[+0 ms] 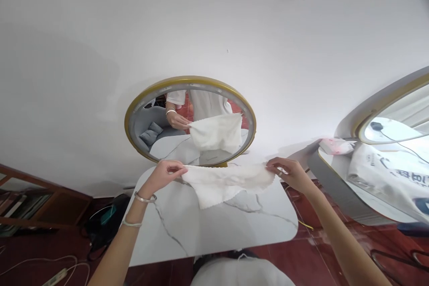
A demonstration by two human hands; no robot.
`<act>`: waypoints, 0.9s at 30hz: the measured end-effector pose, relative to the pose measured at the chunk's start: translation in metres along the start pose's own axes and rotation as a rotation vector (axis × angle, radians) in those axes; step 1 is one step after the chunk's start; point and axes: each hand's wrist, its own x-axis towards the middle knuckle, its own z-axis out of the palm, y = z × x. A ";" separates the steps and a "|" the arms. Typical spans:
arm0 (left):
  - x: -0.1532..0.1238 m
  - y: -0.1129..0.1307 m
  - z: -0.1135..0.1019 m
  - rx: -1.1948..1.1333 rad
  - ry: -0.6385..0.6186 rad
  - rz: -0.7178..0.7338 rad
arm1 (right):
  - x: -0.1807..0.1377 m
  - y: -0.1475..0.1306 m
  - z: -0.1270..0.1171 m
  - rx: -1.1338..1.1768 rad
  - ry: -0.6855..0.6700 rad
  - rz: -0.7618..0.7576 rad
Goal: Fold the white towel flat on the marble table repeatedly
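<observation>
Grasping a white scalloped-edge cloth (217,185) at one upper corner with the left hand (164,173), pinched between thumb and index finger. Pinching near the opposite end of the top edge with the right hand (292,174), likewise by thumb and fingertips. Wearing a ring (280,173) on a right finger, and, behind the left fingers, a silver bangle (145,198) and a pale bangle (132,223).

Holding the cloth spread between the two sets of fingers, nearly straight along its top, hanging loosely below the grip and drooping to a point nearer the left fingers. Impossible to tell whether touching, along its lower edge, the white marble-patterned tabletop (234,232) beneath the fingers.

Facing, just beyond the fingers and between them, a round gold-rimmed mirror (191,109). Seeing reflected there the cloth, a gripping hand, and a grey seat (159,118) with cushions (150,134).

Seeing, to the right of the right fingers, a second white-topped table (365,214), bearing a pink-and-white packet (337,146), a white printed fabric item (385,170), and, farther from those fingers, another gold-rimmed mirror (402,114).

Seeing, well to the left of the left fingers and lower, a wooden shelf unit (63,208) with books (20,208), a black bag (100,228), and a power strip (55,278) on the red tiled floor (150,275).
</observation>
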 end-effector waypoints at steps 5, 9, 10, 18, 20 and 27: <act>-0.003 0.020 0.012 0.065 0.041 0.016 | 0.000 0.009 -0.011 -0.033 -0.041 -0.042; 0.001 0.036 0.018 0.092 0.073 0.025 | 0.004 0.016 -0.026 -0.064 0.015 -0.059; 0.002 0.041 0.019 0.115 0.078 0.039 | 0.005 0.017 -0.030 -0.079 0.028 -0.061; 0.012 0.075 0.022 0.349 0.117 0.147 | 0.011 0.008 -0.075 -0.210 0.077 -0.103; 0.014 0.082 0.023 0.377 0.153 0.175 | 0.014 0.003 -0.086 -0.243 0.081 -0.112; 0.023 0.092 0.035 0.437 0.083 0.117 | 0.019 0.001 -0.094 -0.255 0.026 -0.164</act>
